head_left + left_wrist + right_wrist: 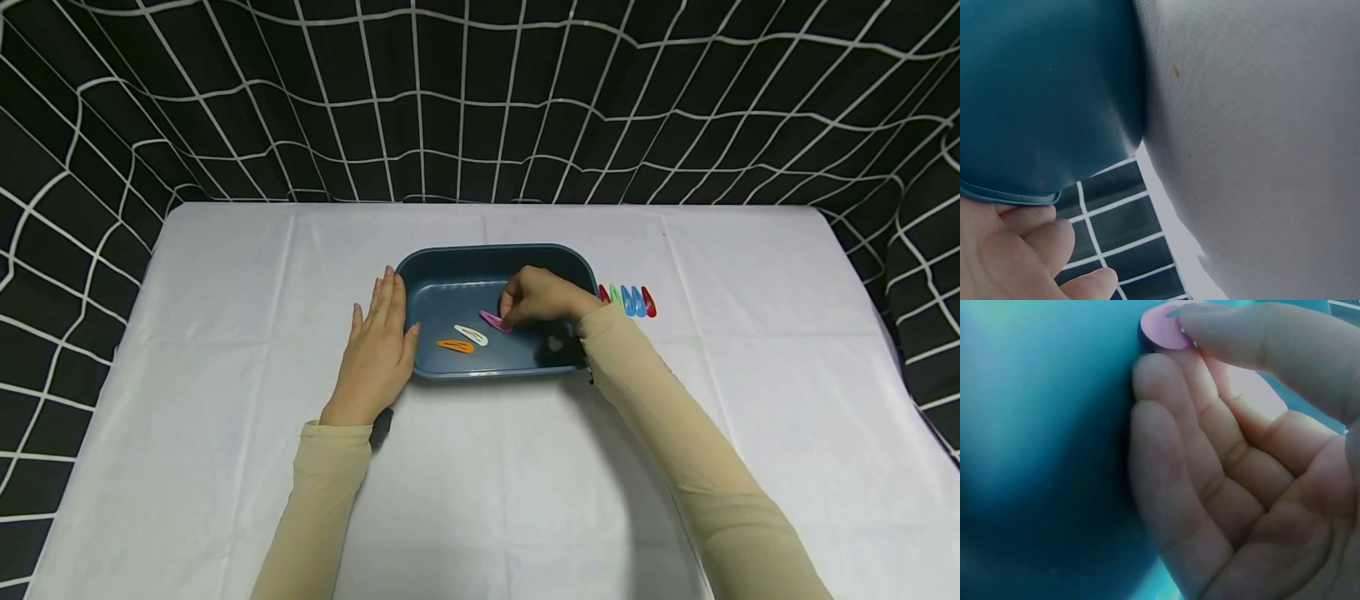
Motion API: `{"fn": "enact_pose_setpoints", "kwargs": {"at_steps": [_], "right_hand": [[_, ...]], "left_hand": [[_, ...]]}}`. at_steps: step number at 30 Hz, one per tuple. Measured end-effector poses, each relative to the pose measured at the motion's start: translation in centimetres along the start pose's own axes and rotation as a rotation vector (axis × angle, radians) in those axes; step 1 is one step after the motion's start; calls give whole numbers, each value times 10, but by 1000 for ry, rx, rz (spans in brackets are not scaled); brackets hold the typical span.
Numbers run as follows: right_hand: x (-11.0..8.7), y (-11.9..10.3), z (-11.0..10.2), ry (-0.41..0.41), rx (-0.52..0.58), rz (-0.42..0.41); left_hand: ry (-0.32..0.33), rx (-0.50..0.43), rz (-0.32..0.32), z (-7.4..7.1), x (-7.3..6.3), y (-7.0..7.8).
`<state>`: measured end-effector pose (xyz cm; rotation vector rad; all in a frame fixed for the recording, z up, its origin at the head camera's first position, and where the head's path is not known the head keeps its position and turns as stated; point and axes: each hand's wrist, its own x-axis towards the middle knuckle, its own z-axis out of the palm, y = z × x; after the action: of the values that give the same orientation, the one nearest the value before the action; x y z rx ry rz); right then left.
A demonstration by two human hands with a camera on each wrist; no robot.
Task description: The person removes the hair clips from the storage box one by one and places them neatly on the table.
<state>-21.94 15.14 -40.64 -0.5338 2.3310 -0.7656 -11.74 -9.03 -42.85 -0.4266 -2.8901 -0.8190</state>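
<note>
A dark blue tray (480, 373) sits on the white table. Inside it, my right hand (542, 296) pinches a pink hair clip (495, 322) between thumb and fingers, low over the tray floor. The right wrist view shows the wide end of the pink clip (1165, 326) by the thumb tip. To its left in the tray lie a white hair clip (471, 335) and an orange hair clip (455, 346). My left hand (375, 354) rests against the tray's left rim with its fingers straight; the left wrist view shows it beside the tray wall (1047, 100).
Right of the tray, several hair clips stand in a row on the cloth: a red one (649, 302), a blue one (638, 302) and a green one (615, 295) among them. My right forearm partly covers that row. A black curtain with a white grid (480, 100) surrounds the table.
</note>
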Motion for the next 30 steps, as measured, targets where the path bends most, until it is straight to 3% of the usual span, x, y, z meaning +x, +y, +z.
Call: {"fn": "enact_pose_setpoints", "kwargs": {"at_steps": [15, 30], "right_hand": [[-1, 4, 0, 8, 114, 63], [-7, 4, -2, 17, 188, 28]], "left_hand": [[-4, -1, 0, -1, 0, 0], [-3, 0, 1, 1, 0, -1]]}}
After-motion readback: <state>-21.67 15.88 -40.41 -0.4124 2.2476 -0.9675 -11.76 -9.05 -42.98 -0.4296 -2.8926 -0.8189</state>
